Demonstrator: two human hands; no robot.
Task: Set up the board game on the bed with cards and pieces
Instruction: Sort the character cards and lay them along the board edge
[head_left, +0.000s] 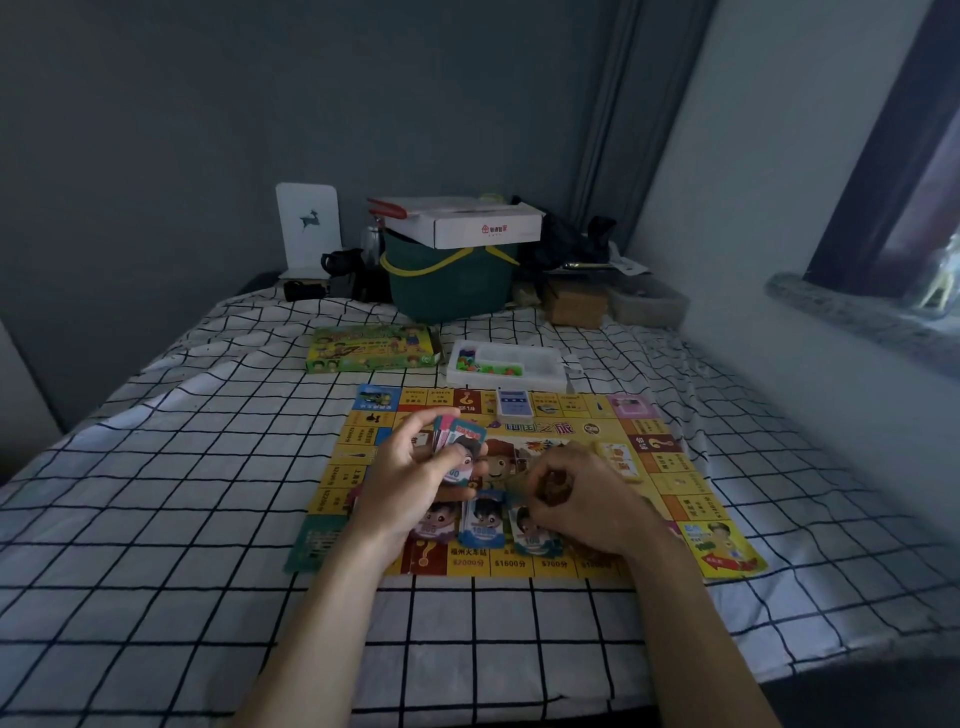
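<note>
Both hands work over the board: left grip holds cards, right grip pinches one; tray holds pieces.

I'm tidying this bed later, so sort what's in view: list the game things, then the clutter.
Belongs to the game:
yellow printed game board
fanned cards in left hand
card piles under right hand
blue card deck
white plastic tray of coloured pieces
green game box

Just lying about:
green basket
white cardboard box
brown box

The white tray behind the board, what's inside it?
The white tray holds small colourful pieces in its left part; the rest looks bare. Its near wall hides whatever lies low at the front.
</note>
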